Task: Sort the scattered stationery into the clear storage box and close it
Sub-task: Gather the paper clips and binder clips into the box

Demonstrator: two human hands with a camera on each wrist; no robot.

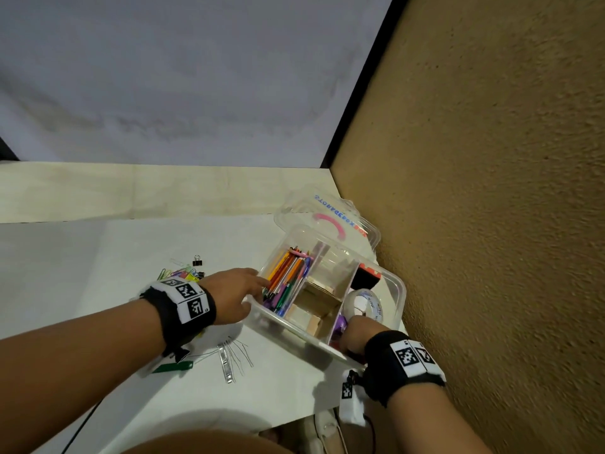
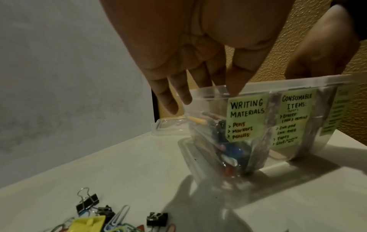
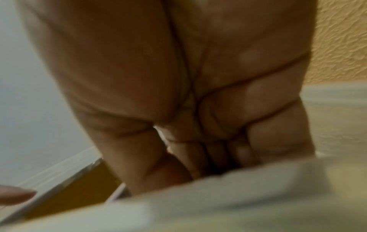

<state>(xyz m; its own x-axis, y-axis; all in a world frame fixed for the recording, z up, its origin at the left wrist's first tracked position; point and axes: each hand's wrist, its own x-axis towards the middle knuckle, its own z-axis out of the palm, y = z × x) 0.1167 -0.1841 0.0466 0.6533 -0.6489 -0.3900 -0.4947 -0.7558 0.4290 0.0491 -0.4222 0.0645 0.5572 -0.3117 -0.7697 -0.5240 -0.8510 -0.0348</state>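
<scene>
Several loose things lie on the desk to the left of the clear box: a heap of coloured paper clips and black binder clips behind the left wrist, and nearer the person a green tag beside a metal clip with thin wires. The left forearm crosses above these, between the camera and the clip heap. A rough tan wall stands just to the right of the box, and the box's lid lies open behind it.

The box sits at the right edge of the desk, tilted toward the person. Its left compartment holds pens and pencils; the middle one is lined with cardboard dividers; the right one holds a roll of clear tape, a black and red item and something purple, mostly hidden. Green labels on the front wall read "Writing Materials" and "Consumable Items".

The left hand rests on the box's left rim, its fingers straight and relaxed, the thumb touching the rim. The right hand has its fingers curled over the near right rim, seemingly gripping it, though that view is blurred.
</scene>
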